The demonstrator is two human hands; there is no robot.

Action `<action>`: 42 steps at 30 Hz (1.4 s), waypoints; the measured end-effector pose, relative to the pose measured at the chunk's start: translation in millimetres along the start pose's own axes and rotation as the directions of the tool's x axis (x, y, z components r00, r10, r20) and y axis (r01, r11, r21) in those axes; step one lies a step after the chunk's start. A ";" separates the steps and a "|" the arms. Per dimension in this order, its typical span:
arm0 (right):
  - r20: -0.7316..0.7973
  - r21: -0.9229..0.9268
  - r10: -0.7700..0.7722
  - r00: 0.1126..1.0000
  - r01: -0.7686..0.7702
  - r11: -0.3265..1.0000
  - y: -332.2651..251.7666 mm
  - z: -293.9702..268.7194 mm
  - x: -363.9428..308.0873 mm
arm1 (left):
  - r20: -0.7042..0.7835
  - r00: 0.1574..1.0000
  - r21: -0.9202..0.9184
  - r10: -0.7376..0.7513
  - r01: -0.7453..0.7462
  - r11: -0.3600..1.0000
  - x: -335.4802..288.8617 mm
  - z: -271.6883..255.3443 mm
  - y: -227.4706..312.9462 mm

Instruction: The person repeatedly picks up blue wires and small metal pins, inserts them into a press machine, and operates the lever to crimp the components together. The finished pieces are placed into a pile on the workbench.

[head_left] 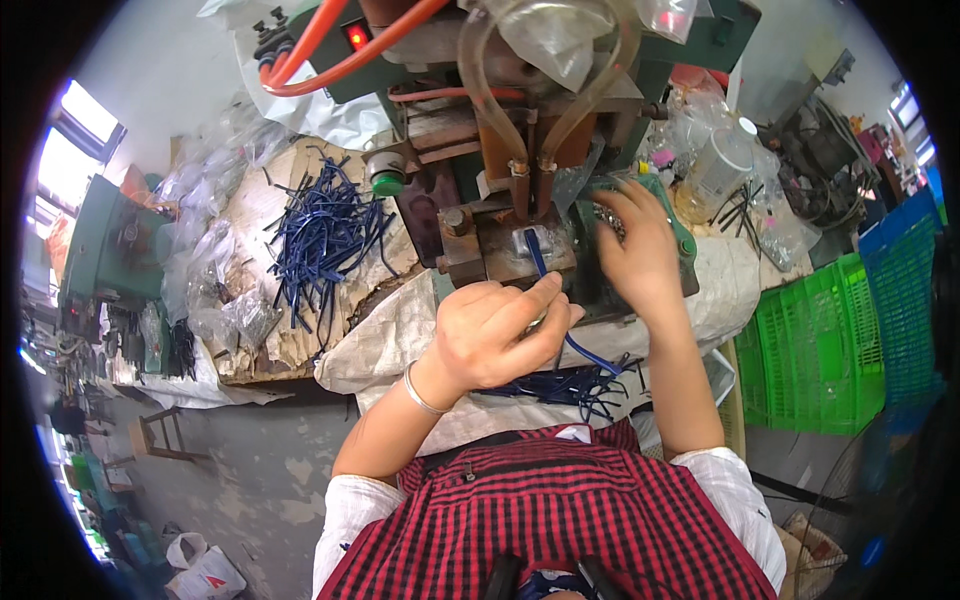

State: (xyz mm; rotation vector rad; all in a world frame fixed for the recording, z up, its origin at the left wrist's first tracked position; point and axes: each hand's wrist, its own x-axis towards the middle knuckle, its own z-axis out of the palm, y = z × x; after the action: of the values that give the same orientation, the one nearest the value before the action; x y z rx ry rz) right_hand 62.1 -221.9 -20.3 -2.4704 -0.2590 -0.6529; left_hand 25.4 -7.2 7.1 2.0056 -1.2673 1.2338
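My left hand (495,335) is closed in a pinch on a dark blue strip (592,357). One end of the strip lies on the small metal die (527,243) of a press, and the rest trails below my fingers to the right. Two brown electrode-like rods (520,190) with clear hoses stand just above the die. To the right, my right hand (642,255) reaches over small shiny metal pieces (608,218) beside the press, its fingers bent but apart. Whether a fingertip touches a piece, I cannot make out.
A heap of blue strips (330,235) lies on the worn table at left, and more strips (570,388) rest near my lap. A green button (386,184) sits left of the die. Green crates (815,345) and a plastic jar (718,165) are at right.
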 end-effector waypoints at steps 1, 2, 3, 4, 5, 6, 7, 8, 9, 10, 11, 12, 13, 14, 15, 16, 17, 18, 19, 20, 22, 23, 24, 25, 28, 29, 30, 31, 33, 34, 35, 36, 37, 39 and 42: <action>0.035 -0.219 0.117 0.993 -0.106 0.970 24.7 5.4 -6.9 | -0.001 1.000 0.004 0.014 -0.014 1.000 -0.3 1.2 -2.3; -0.018 -0.235 0.131 0.991 -0.131 0.963 39.8 9.3 -14.1 | -0.005 1.000 -0.004 0.016 -0.016 1.000 -0.9 0.8 -3.9; -0.063 -0.246 0.147 0.987 -0.158 0.956 50.7 12.6 -23.2 | -0.002 1.000 -0.012 0.012 -0.012 1.000 -1.6 -0.4 -3.6; -0.110 -0.208 0.134 0.985 -0.155 0.966 60.0 15.3 -29.3 | 0.000 1.000 -0.019 0.007 -0.007 1.000 -3.0 -1.4 -2.7; -0.160 -0.157 0.120 0.980 -0.145 0.977 67.1 19.8 -32.3 | -0.016 1.000 -0.031 0.003 -0.003 1.000 -5.2 -1.3 -1.7; -0.183 -0.123 0.093 0.979 -0.116 0.986 73.6 20.8 -32.1 | -0.036 0.999 -0.037 0.007 -0.009 0.999 -4.9 0.7 -3.3; -0.184 -0.135 0.102 0.978 -0.128 0.983 74.1 23.1 -34.5 | -0.057 0.998 -0.041 0.012 -0.014 0.999 -5.4 2.0 -3.7; -0.182 -0.152 0.116 0.976 -0.144 0.978 73.9 21.7 -35.0 | -0.072 0.997 -0.036 0.011 -0.014 0.999 -5.2 4.9 -2.8; -0.181 -0.168 0.128 0.975 -0.159 0.973 71.7 22.8 -32.4 | -0.048 0.999 -0.036 0.020 -0.021 0.999 -2.9 1.8 -3.0; -0.193 -0.201 0.091 0.977 -0.130 0.971 66.7 27.6 -26.4 | -0.031 0.999 -0.037 -0.009 0.008 0.999 -3.6 -0.8 -2.2; -0.200 -0.243 0.066 0.978 -0.115 0.963 61.4 29.5 -26.5 | -0.012 0.999 -0.054 -0.044 0.043 0.998 -6.9 -1.2 2.8; -0.206 -0.284 0.040 0.978 -0.099 0.954 57.2 30.6 -26.1 | -0.009 0.995 -0.070 -0.103 0.102 0.992 -8.7 -4.5 7.2; -0.181 -0.292 0.022 0.983 -0.075 0.953 54.8 31.2 -22.7 | -0.007 0.987 -0.086 -0.162 0.161 0.983 -10.2 -8.8 11.8; -0.154 -0.294 0.014 0.988 -0.059 0.954 51.2 33.9 -21.1 | 0.007 0.976 -0.104 -0.220 0.219 0.970 -14.5 -15.2 18.5; -0.132 -0.299 0.013 0.991 -0.053 0.953 51.4 35.1 -20.4 | 0.042 0.971 -0.019 -0.236 0.237 0.971 -23.3 -24.5 25.0; -0.155 -0.320 0.016 0.988 -0.066 0.945 50.2 35.9 -21.9 | 0.075 0.964 0.067 -0.256 0.251 0.966 -35.5 -41.3 30.8; -0.164 -0.301 0.016 0.986 -0.066 0.951 51.9 33.7 -24.1 | 0.128 0.932 0.276 -0.338 0.294 0.915 -44.9 -61.5 35.2; -0.172 -0.285 0.022 0.985 -0.071 0.956 53.0 29.0 -26.6 | 0.039 0.932 0.375 -0.360 0.320 0.870 -47.7 -80.2 26.1; -0.184 -0.270 0.022 0.983 -0.072 0.960 55.6 25.6 -28.0 | -0.052 0.923 0.464 -0.381 0.360 0.810 -51.0 -98.5 17.1; -0.224 -0.262 -0.003 0.974 -0.057 0.963 57.8 23.8 -26.7 | -0.197 0.882 0.432 -0.428 0.470 0.770 -55.0 -115.2 -0.5; -0.217 -0.218 0.028 0.976 -0.077 0.973 58.1 20.2 -21.1 | -0.392 0.597 0.304 -0.700 0.802 0.514 -59.2 -141.2 -24.8; -0.215 -0.190 0.039 0.976 -0.081 0.979 55.7 19.7 -17.4 | -0.359 0.586 0.376 -0.726 0.803 0.463 -65.1 -153.5 -41.0; -0.225 -0.200 -0.006 0.974 -0.040 0.979 53.5 19.9 -14.0 | -0.319 0.566 0.452 -0.760 0.796 0.403 -81.0 -163.3 -55.9; -0.242 -0.178 0.004 0.970 -0.048 0.983 49.3 21.9 -9.9 | -0.285 0.538 0.530 -0.793 0.778 0.338 -99.9 -166.1 -67.4; -0.281 -0.120 0.040 0.959 -0.076 0.990 40.2 25.9 -6.9 | -0.139 0.402 0.834 -0.905 0.541 0.113 -153.2 -141.7 -78.7; -0.304 -0.112 0.058 0.951 -0.096 0.989 40.5 26.2 -9.2 | -0.072 0.353 0.880 -0.933 0.463 0.108 -172.6 -130.3 -78.5; -0.328 -0.105 0.080 0.941 -0.120 0.987 42.2 26.0 -13.6 | -0.048 0.329 0.866 -0.943 0.485 0.125 -193.4 -120.4 -80.3; -0.351 -0.100 0.104 0.931 -0.147 0.984 44.8 24.6 -19.0 | -0.019 0.305 0.850 -0.952 0.506 0.145 -205.4 -113.4 -81.2; -0.336 0.246 0.368 0.867 -0.297 0.923 54.8 14.9 -36.4 | -0.005 0.337 0.840 -0.942 0.513 0.179 -191.5 -109.8 -73.7; -0.292 0.408 0.486 0.824 -0.352 0.842 57.8 10.4 -44.0 | 0.026 0.277 0.801 -0.960 0.569 0.186 -186.6 -114.1 -77.3; -0.257 0.514 0.524 0.812 -0.344 0.786 57.5 4.8 -46.6 | 0.065 0.279 0.756 -0.958 0.613 0.229 -185.1 -118.9 -79.8; -0.217 0.621 0.568 0.794 -0.336 0.708 55.3 1.0 -49.2 | 0.074 0.195 0.693 -0.978 0.695 0.191 -169.9 -121.2 -78.1; -0.172 0.717 0.606 0.777 -0.323 0.618 52.4 -3.3 -49.3 | 0.092 0.112 0.624 -0.990 0.768 0.144 -155.1 -120.6 -75.1; -0.104 0.713 0.495 0.863 -0.282 0.641 26.9 -10.6 -37.7 | 0.208 0.081 0.363 -0.975 0.919 0.153 -133.9 -118.2 -72.5; -0.045 0.699 0.234 0.971 -0.137 0.702 -19.6 -7.0 -11.7 | 0.311 0.164 -0.132 -0.936 0.983 0.129 -138.4 -101.1 -76.4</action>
State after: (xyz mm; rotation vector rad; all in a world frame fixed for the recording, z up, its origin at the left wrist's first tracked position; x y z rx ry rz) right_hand 43.0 -210.3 -11.8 -1.6851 -0.1569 -0.5024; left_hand 24.3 168.9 -57.8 1.9981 0.0888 0.1440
